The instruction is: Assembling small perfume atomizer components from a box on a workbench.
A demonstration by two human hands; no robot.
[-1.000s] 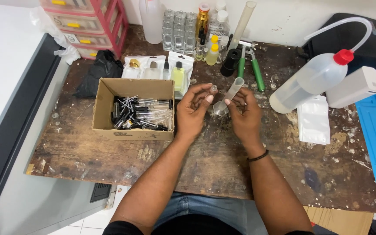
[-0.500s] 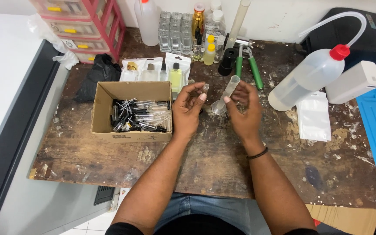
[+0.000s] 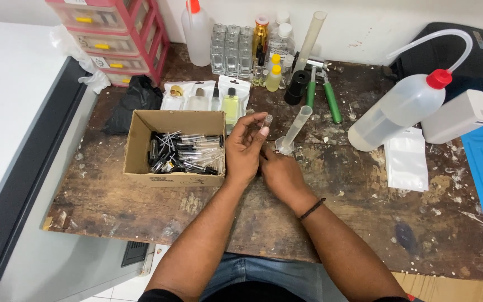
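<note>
Left hand: you pinch a small clear vial at the fingertips, raised just right of the box, mouth kept clear.
Right hand: closed round the foot of the tilted cylinder, just right of the box, steadying it.
Box: holds loose sprayer vials (within easy reach).
Worktop: worn, stained wood; bottles stand behind the box, a wash bottle well right of it, against a white wall.
</note>
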